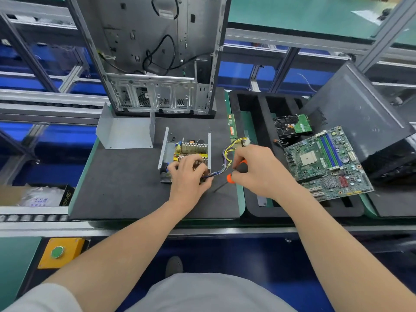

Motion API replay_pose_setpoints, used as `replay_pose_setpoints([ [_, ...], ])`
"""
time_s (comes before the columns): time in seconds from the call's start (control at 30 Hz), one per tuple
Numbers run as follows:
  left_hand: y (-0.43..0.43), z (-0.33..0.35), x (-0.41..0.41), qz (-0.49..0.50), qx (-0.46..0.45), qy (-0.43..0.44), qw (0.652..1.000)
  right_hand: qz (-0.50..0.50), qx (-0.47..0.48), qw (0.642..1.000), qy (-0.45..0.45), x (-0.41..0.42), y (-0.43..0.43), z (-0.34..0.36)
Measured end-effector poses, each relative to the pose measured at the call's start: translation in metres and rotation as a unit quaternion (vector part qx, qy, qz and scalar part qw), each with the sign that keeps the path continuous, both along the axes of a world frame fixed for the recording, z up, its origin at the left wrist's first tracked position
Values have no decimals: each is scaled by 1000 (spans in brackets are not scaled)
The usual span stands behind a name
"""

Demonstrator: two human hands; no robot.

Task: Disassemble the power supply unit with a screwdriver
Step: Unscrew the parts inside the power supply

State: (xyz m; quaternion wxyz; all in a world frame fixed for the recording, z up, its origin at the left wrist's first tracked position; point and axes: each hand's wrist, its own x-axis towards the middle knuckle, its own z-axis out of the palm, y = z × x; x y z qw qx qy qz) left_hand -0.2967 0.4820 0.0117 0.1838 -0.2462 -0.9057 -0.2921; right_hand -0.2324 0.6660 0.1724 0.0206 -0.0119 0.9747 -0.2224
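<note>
While L [188,176] on PSU [191,147], R [258,171]: screwdriver [229,178]

The power supply unit [167,152] has bare, dull sheet-metal walls, as does the loose cover [126,131] at its ten o'clock. Both sit on a matt black, finely rough mat [126,188]; the screwdriver [241,168] handle is smooth orange-and-black plastic

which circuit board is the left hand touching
The board inside the open power supply unit, under the left hand; the green motherboard and hard drive lie apart on the right.
</note>
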Motion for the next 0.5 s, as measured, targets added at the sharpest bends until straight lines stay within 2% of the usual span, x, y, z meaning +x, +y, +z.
replay_pose_setpoints([
  [0.1, 3, 6, 0, 9, -8, -9, 1000, -74, -61, 995, 25, -8, 5, -10],
  [0.2, 5, 14, 1, 19, -24, -33, 999, -219, -183, 958, 34, -25, 13, -28],
  [0.3, 5, 20, 2, 10, -28, -78, 997, -323, -321, 890, -12, -43, 13, -56],
  [0.4, 1, 24, 0, -31, -20, -129, 991, -396, -470, 782, -103, -54, 5, -86],
  [0.5, -5, 30, -4, -68, -26, -167, 983, -417, -542, 712, -159, -62, -2, -107],
])
